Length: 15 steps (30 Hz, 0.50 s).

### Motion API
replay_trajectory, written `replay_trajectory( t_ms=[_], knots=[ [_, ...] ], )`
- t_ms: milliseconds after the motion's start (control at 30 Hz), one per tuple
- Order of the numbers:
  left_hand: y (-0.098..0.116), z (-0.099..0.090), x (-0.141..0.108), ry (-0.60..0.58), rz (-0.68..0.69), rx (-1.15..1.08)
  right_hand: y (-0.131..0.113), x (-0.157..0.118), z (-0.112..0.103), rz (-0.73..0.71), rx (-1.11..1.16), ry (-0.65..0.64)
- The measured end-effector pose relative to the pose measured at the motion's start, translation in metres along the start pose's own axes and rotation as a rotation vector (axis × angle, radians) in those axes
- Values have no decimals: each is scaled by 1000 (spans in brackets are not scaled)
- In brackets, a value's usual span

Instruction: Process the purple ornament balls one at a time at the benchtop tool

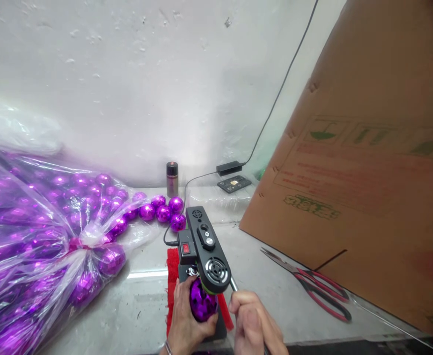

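Note:
A shiny purple ball sits under the front end of a small black machine with a red switch. My left hand is wrapped round the ball from the left and below, with fingers and thumb against it. To the right of the machine, my right hand is closed round a thin metal rod that runs up beside the machine. The machine's base rests on a red cloth. Where the ball meets the machine is partly hidden by the machine's head.
Clear plastic bags of purple balls fill the left, with loose balls nearby. Behind stand a small bottle, a black adapter and a phone. Red-handled scissors lie right, beside a large cardboard box.

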<state>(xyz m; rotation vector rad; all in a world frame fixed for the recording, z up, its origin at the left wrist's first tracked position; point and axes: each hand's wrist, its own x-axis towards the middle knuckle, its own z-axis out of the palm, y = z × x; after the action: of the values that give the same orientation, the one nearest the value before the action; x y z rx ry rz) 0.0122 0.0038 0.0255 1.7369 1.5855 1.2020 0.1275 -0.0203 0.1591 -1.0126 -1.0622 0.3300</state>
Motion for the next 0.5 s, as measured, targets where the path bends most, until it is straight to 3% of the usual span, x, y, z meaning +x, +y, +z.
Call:
replay_trajectory(
  t_ms=[233, 400, 500],
  knots=[
    [10, 4, 2, 74, 0, -14, 2, -2, 6, -24, 21, 20],
    [6, 4, 3, 16, -6, -31, 7, -4, 9, -92, 9, 40],
    [6, 5, 4, 41, -23, -41, 1, 8, 8, -104, 25, 42]
  ],
)
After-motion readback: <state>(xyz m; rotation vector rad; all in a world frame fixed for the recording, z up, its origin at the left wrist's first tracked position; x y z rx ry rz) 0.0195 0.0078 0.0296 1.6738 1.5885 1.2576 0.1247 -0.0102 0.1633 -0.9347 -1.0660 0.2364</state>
